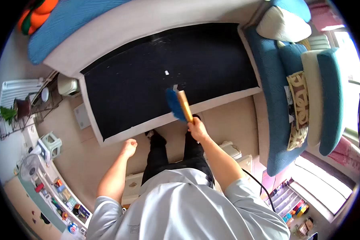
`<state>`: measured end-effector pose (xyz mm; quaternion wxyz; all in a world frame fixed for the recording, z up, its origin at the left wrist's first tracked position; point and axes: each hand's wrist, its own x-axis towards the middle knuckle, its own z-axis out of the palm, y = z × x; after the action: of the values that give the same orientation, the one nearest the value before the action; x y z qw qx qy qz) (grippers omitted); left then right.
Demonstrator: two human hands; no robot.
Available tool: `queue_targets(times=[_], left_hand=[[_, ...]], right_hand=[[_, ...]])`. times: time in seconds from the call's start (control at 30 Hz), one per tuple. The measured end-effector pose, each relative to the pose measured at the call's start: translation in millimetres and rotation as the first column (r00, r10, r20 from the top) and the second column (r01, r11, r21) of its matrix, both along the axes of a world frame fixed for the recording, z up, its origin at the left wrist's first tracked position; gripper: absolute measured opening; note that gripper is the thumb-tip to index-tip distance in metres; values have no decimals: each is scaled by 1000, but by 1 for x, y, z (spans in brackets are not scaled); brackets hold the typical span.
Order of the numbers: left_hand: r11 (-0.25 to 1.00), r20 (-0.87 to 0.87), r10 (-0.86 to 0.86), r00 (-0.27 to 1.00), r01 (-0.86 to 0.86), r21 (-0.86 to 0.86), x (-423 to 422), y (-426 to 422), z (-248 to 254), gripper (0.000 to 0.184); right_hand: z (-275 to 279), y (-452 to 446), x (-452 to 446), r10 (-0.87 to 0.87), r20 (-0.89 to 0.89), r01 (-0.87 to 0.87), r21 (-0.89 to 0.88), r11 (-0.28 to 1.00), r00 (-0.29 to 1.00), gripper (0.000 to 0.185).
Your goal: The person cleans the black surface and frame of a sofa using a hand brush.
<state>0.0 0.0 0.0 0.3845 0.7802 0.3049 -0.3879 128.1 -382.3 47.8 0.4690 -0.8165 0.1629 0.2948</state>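
Observation:
My right hand (197,130) is wrapped round the yellowish wooden handle of a brush (185,106) with blue bristles. The bristles hang over the near edge of a wide black panel inside a pale frame (224,97). On the black surface lie a small white scrap (167,73), another pale piece (175,87) just beyond the brush, and scattered specks. My left hand (129,147) is closed in a fist in front of the frame's near edge, with nothing showing in it. Its inner side is hidden from view.
A blue sofa (274,120) with cushions runs along the right. A white stool (51,145), a fan (29,167) and a cluttered shelf (64,196) stand to the left. A black cable (264,187) passes by my right arm. Pale drawer fronts (133,185) are close behind my legs.

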Motion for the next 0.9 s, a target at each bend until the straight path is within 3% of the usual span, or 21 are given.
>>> queue_targets(times=[0.03,0.07,0.1,0.17,0.2,0.3,0.37,0.47,0.57,0.67,0.8,0.9], left_hand=[[1000,15,-1,1000,1,-12,6,-2,-1,30],[1000,35,-1,999,1,-25,14,-6,-3,30],[997,44,-39,998,41,-59,26,-110,3,29],[999,49,-30,998,32,-25,-19,-115,-8,28],[998,50,26,998,-23,-58,18,-147,-18,28],[998,-55,46,997,-48,-31,59,-197,9,31],[987,-13,-152,988,151,-60,87,-259,-4,34],[964,138,-214,967,232,-132,170,-345,53,34],[942,293,-177,940,248,-227,221,-387,56,32],[931,333,-235,913,310,-191,272,-414,54,31],[937,196,-335,922,348,-33,266,-431,1,30],[950,122,-307,944,312,-20,266,-456,6,35]], right_hand=[[5,10,9,159,121,-140,-150,979,980,34],[11,17,22,222,45,-208,-215,954,974,32],[34,-70,35,231,-54,-237,-262,936,972,34],[28,-75,18,229,-156,-255,-184,949,961,39],[24,-96,48,225,-175,-259,-201,945,958,42],[9,-126,73,161,-57,-166,-109,980,985,42],[6,-189,94,40,-87,-42,-29,999,995,38],[20,-256,128,-6,30,11,-189,982,1000,38],[30,-301,138,-106,60,117,-212,970,992,39],[29,-330,149,-134,56,145,-314,938,989,39],[29,-359,135,-153,92,176,-361,916,984,35],[12,-400,146,-141,49,149,-326,934,989,30]])
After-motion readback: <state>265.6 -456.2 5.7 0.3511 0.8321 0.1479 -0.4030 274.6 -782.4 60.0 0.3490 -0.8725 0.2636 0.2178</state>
